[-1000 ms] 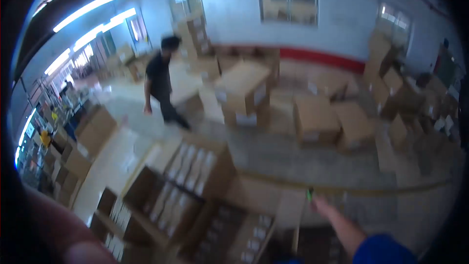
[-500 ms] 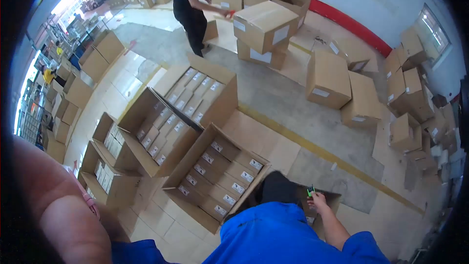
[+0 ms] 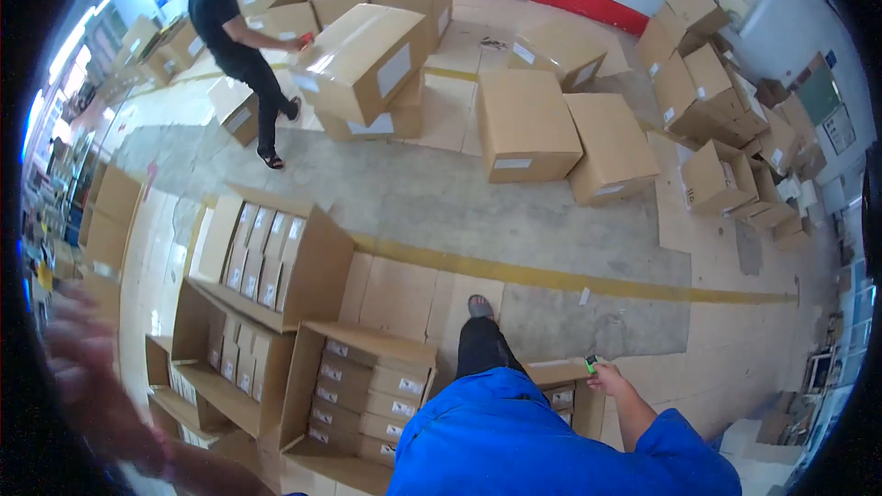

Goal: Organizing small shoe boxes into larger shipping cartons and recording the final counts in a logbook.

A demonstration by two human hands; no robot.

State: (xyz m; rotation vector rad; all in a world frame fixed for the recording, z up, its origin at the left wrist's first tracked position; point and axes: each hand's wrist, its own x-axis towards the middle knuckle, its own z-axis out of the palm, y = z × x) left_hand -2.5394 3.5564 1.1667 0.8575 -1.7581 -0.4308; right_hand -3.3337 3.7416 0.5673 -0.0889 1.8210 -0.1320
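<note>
My right hand (image 3: 608, 379) is closed around a small green-and-black tool (image 3: 591, 365), whose exact kind I cannot make out. It is held above an open carton (image 3: 588, 409) at my right side, with small boxes inside. My left hand (image 3: 87, 354) is raised at the far left, its fingers smeared by motion. Below and right of it stand open cartons. The nearest carton (image 3: 299, 386) is packed with small brown boxes (image 3: 397, 404) bearing white labels. Behind it are another filled carton (image 3: 266, 395) and a taller filled one (image 3: 322, 262).
A person (image 3: 230, 32) in dark clothes holds something red beside a closed carton (image 3: 367, 60) stacked on another. Two large closed cartons (image 3: 528, 124) stand mid-floor. More cartons (image 3: 689, 83) are piled along the right wall. A yellow line (image 3: 551, 279) crosses the floor.
My view has swung right, so the cartons appear farther left. My left arm has moved away from the camera, bringing the hand into view. The person has stepped beside the stacked cartons.
</note>
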